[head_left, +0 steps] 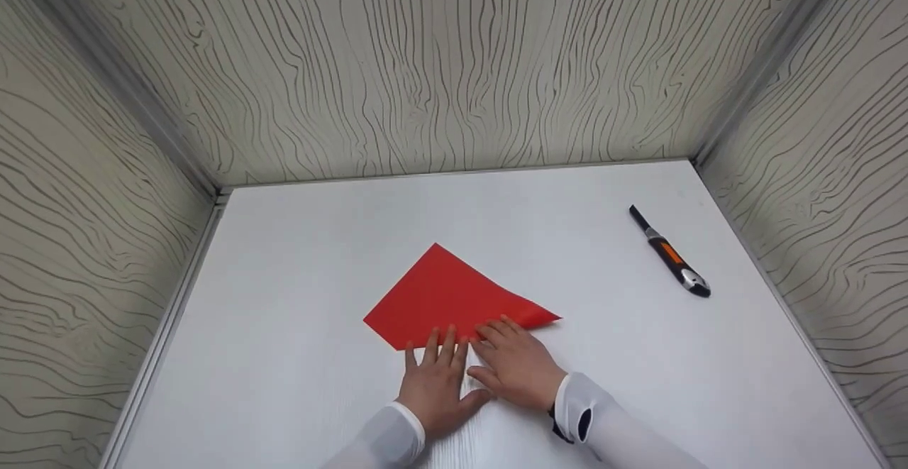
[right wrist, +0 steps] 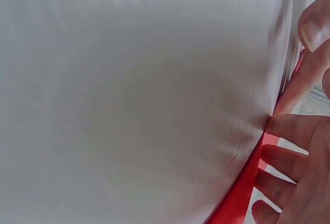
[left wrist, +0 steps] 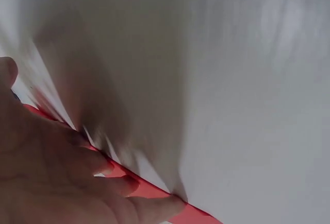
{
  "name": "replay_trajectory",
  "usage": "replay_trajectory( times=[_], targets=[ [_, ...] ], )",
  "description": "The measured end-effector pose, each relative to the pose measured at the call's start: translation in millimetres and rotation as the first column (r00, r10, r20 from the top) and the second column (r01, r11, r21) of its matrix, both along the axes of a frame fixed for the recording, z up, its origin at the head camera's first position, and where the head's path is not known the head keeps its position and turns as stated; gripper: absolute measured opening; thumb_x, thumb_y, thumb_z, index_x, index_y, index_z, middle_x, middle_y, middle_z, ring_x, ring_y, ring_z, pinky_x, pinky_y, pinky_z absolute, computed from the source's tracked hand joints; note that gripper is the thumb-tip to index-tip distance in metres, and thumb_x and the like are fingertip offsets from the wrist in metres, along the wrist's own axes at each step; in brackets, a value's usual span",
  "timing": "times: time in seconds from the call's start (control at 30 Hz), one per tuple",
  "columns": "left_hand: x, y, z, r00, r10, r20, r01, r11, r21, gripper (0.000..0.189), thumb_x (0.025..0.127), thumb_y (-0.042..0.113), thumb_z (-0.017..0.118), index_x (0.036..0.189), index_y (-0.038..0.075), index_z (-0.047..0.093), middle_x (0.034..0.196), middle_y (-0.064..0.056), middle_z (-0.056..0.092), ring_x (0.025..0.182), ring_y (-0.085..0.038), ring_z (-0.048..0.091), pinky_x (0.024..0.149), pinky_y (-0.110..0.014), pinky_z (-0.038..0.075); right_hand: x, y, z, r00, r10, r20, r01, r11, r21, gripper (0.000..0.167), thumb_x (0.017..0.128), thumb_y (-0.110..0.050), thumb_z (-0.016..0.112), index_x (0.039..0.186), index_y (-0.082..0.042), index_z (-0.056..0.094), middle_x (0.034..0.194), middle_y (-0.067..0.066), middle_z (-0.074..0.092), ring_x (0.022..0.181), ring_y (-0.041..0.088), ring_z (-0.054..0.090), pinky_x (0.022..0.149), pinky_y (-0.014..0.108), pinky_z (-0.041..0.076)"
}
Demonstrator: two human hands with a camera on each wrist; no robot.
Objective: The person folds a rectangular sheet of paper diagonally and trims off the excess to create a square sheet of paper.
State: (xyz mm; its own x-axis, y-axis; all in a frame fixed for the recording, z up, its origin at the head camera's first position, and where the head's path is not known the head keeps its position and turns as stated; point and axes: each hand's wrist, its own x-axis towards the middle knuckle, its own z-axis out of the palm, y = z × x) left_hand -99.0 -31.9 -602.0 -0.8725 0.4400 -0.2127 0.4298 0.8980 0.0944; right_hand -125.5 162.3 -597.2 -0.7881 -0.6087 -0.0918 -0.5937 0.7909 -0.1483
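A red sheet of paper [head_left: 443, 291], folded over along its near edge, lies on the white table. Its right corner lifts slightly off the surface. The left hand [head_left: 436, 391] rests with straight, spread fingers on the near edge, left of the middle; the left wrist view shows its fingertips touching the red edge [left wrist: 147, 185]. Beside it, the right hand [head_left: 521, 366] lies with extended fingers on the same edge nearer the right corner. In the right wrist view, the fingers [right wrist: 289, 128] touch the red paper [right wrist: 240, 198]. Palms and fingers hide part of the near edge.
A black utility knife [head_left: 670, 252] with an orange inlay lies on the right side of the white table [head_left: 284, 256]. Panels with a wood-grain pattern [head_left: 454, 64] stand behind the table and along both sides.
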Motion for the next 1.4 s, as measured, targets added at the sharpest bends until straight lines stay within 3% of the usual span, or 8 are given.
replay_trajectory(
  times=[0.43,0.67,0.93,1.13,1.4],
  targets=[
    [-0.1,0.6,6.7,1.000,0.008,0.030,-0.008,1.000,-0.005,0.093,0.089,0.078,0.050,0.162,0.023,0.033,0.168,-0.006,0.027,0.153,-0.036,0.024,0.113,-0.073,0.023,1.9,8.8,2.3,0.998,-0.061,0.017,0.061,0.998,-0.020,0.057,0.106,-0.053,0.044,0.143,-0.015,0.062,0.151,0.011,0.052,0.142,0.032,0.043,0.121,0.051,0.025],
    [0.9,0.2,5.0,0.999,0.012,0.031,-0.012,1.000,-0.001,0.094,0.088,0.079,0.050,0.162,0.024,0.032,0.168,-0.004,0.025,0.153,-0.036,0.022,0.113,-0.072,0.023,3.3,13.8,4.6,0.997,-0.076,0.016,0.076,0.996,-0.042,0.054,0.107,-0.050,0.044,0.140,-0.013,0.065,0.149,0.012,0.054,0.141,0.033,0.044,0.120,0.052,0.027],
    [-0.2,1.8,10.5,0.999,0.013,0.039,-0.013,1.000,-0.002,0.092,0.089,0.076,0.051,0.161,0.021,0.035,0.167,-0.006,0.029,0.152,-0.036,0.026,0.112,-0.071,0.026,4.2,16.7,2.8,0.995,-0.095,-0.020,0.093,0.991,-0.094,0.052,0.107,-0.048,0.045,0.133,-0.010,0.070,0.143,0.015,0.059,0.136,0.036,0.050,0.118,0.053,0.031],
    [-1.5,-0.1,14.5,0.999,0.021,0.040,-0.021,1.000,-0.017,0.093,0.088,0.076,0.054,0.161,0.022,0.035,0.167,-0.005,0.030,0.152,-0.035,0.028,0.111,-0.070,0.029,2.0,22.2,2.5,0.990,-0.143,-0.015,0.141,0.987,-0.078,0.049,0.104,-0.047,0.052,0.132,-0.011,0.070,0.141,0.014,0.060,0.135,0.036,0.050,0.117,0.053,0.032],
    [-3.6,-0.9,14.9,0.999,0.021,0.046,-0.020,1.000,-0.015,0.093,0.089,0.076,0.053,0.161,0.021,0.035,0.166,-0.006,0.030,0.151,-0.035,0.028,0.112,-0.070,0.029,0.8,26.3,5.8,0.990,-0.139,0.016,0.140,0.989,-0.053,0.052,0.104,-0.049,0.052,0.138,-0.013,0.067,0.146,0.014,0.056,0.138,0.037,0.047,0.118,0.054,0.030]
  ],
)
